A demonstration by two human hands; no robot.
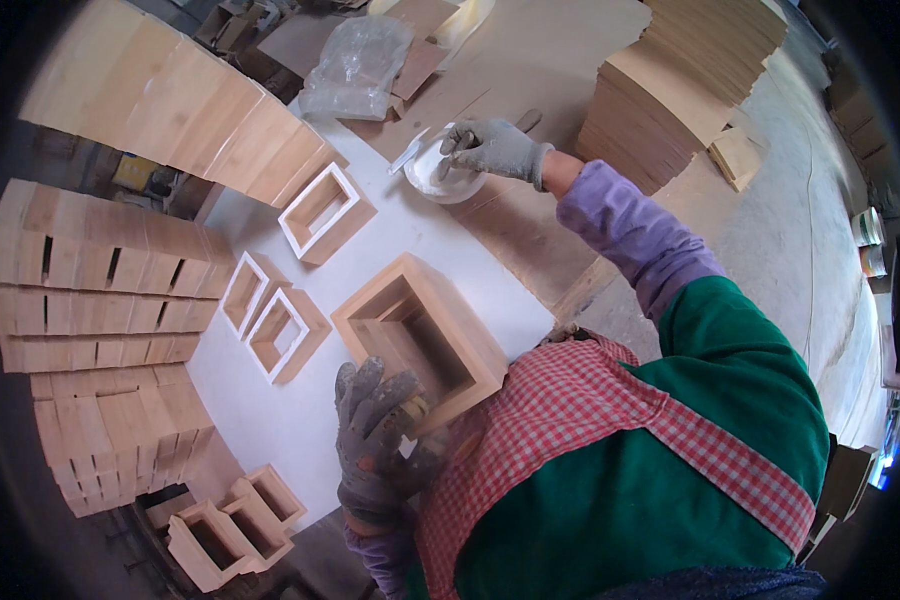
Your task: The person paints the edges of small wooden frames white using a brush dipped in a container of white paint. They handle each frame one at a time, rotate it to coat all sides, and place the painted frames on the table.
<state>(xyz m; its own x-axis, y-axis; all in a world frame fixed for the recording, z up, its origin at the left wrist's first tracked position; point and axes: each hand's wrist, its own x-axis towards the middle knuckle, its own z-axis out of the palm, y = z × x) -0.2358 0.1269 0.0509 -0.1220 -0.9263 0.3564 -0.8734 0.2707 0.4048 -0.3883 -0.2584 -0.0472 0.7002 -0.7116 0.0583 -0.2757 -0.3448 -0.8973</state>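
A large open wooden box [420, 345] rests tilted on the white tabletop [412, 259], right in front of my apron. My left hand [379, 435], in a stained grey glove, grips its near rim; the thumb is partly hidden. At the table's far edge, my gloved right hand [499, 152] holds a tool with a dark handle [529, 120] over a white bowl [450, 191] of white paste. The tool's working end is hard to make out. Three smaller wooden frames, one farther off [345, 217] and two close together [311, 337], [270, 274], have white paste on their upper rims.
Tall stacks of wooden boxes [112, 262] line the table's left side. Several small open boxes [229, 536] sit at the lower left. Beyond the bowl are clear plastic wrap [364, 64] and cardboard. A pile of brown sheets [645, 112] stands on the floor at right.
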